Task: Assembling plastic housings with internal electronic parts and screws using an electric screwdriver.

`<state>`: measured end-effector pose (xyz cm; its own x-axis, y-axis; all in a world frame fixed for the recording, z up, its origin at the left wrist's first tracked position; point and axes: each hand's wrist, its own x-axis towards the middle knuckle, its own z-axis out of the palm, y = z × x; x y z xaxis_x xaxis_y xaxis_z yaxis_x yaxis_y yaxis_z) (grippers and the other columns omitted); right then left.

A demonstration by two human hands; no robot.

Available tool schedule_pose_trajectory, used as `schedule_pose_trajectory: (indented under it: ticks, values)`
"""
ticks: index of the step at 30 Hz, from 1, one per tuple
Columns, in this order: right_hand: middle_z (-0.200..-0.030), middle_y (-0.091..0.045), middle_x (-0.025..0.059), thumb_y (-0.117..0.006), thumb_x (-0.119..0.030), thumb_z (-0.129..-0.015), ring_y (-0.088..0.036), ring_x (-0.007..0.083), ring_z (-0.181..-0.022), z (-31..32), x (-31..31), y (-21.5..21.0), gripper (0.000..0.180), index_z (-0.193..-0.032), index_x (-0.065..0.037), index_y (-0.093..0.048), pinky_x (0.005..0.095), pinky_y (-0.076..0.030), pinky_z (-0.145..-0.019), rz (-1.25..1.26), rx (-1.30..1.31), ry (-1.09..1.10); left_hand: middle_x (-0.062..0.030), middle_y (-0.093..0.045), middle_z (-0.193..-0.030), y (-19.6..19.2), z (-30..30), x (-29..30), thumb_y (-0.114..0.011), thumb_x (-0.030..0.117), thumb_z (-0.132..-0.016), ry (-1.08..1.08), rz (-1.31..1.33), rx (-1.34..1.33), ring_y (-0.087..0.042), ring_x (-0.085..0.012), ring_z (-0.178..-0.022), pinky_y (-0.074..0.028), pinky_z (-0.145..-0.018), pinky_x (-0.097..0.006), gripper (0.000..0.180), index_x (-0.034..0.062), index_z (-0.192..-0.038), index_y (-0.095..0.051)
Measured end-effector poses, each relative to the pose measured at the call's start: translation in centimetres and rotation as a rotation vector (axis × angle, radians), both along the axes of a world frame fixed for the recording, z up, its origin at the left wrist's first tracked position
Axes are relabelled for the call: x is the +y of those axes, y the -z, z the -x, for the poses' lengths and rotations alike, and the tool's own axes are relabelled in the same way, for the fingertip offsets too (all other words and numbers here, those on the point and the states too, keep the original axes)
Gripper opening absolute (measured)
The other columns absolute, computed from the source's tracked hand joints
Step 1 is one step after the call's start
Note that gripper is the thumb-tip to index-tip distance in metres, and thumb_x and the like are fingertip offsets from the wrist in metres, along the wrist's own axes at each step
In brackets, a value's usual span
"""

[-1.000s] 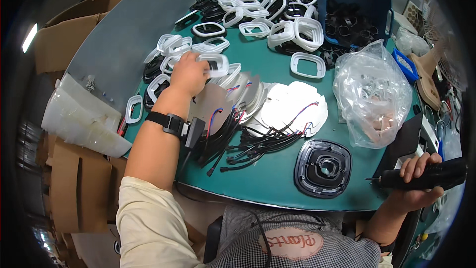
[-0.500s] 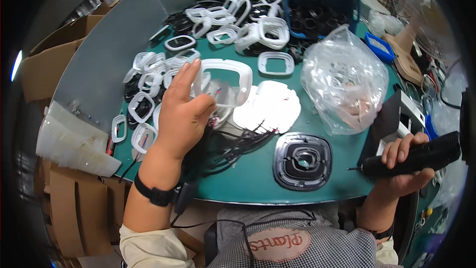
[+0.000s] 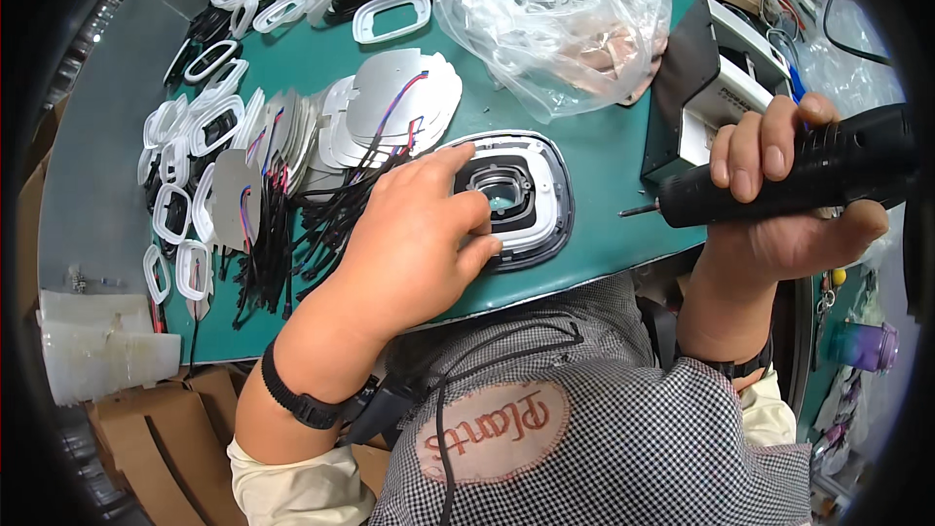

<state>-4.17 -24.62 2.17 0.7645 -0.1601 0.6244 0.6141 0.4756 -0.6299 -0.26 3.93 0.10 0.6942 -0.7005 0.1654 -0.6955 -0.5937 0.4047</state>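
Observation:
A white rounded-square frame (image 3: 543, 197) now lies inside the black rounded-square housing (image 3: 567, 209) by the table's front edge. My left hand (image 3: 414, 239) covers the left side of the frame, with fingertips and thumb on it; part of both pieces is hidden beneath. In my right hand (image 3: 779, 180) is a black electric screwdriver (image 3: 711, 197), fingers wrapped round its body. Its thin bit (image 3: 639, 209) points left, apart from the housing. Behind my left hand are stacked pale plates (image 3: 399, 102) with red and blue wires.
More white frames (image 3: 219, 122) crowd the table's left and far side. Black cables (image 3: 268, 273) hang by the plates. A clear plastic bag (image 3: 555, 24) stands behind the housing. A black-and-white box (image 3: 696, 88) is on the right. Cardboard (image 3: 170, 438) lies below left.
My left hand has brought the white frame down onto the black housing. The view has shifted, and the screwdriver is still in my right hand.

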Motion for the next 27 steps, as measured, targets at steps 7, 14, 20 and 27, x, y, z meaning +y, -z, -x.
schedule_pose_trajectory:
  ticks: [7,14,20,27]
  values:
    - [-0.081,-0.050,0.0028,-0.059,-0.078,-0.076,-0.052,0.0135,-0.061,0.1,-0.2,0.5,0.091,-0.124,-0.001,-0.052,0.0295,-0.046,-0.059,-0.013,0.011,0.021,-0.0185,-0.055,-0.134,1.5,-0.3,-0.4,-0.081,0.013,-0.069,-0.067,0.004,0.082,-0.053,-0.0364,-0.120,-0.042,-0.101,-0.043,0.035,0.0066,-0.097,-0.061]
    - [-0.084,-0.053,0.0044,-0.060,-0.078,-0.076,-0.054,0.0157,-0.064,-1.1,1.2,0.7,0.091,-0.125,-0.002,-0.053,0.0314,-0.047,-0.062,-0.052,0.024,-0.078,-0.0199,-0.056,-0.132,3.2,-0.9,0.5,-0.083,0.014,-0.068,-0.133,0.154,0.270,-0.052,-0.0357,-0.124,-0.041,-0.106,-0.041,0.082,0.0057,-0.140,-0.046]
    - [-0.083,-0.054,0.0030,-0.055,-0.085,-0.073,-0.055,0.0164,-0.063,-3.2,3.9,2.1,0.092,-0.123,-0.007,-0.055,0.0320,-0.047,-0.061,0.043,-0.112,-0.015,-0.0169,-0.055,-0.136,3.8,-0.7,0.3,-0.084,0.018,-0.067,-0.094,0.165,0.131,-0.047,-0.0356,-0.130,-0.036,-0.111,-0.043,0.077,0.0047,-0.136,-0.052]
    - [-0.077,-0.055,0.0035,-0.050,-0.089,-0.071,-0.055,0.0171,-0.060,-3.0,6.5,1.0,0.092,-0.117,-0.009,-0.059,0.0328,-0.048,-0.059,0.100,0.074,0.133,-0.0170,-0.056,-0.134,3.9,-0.6,0.0,-0.083,0.017,-0.066,-0.099,0.213,0.147,-0.047,-0.0350,-0.130,-0.037,-0.110,-0.043,0.076,0.0046,-0.134,-0.053]
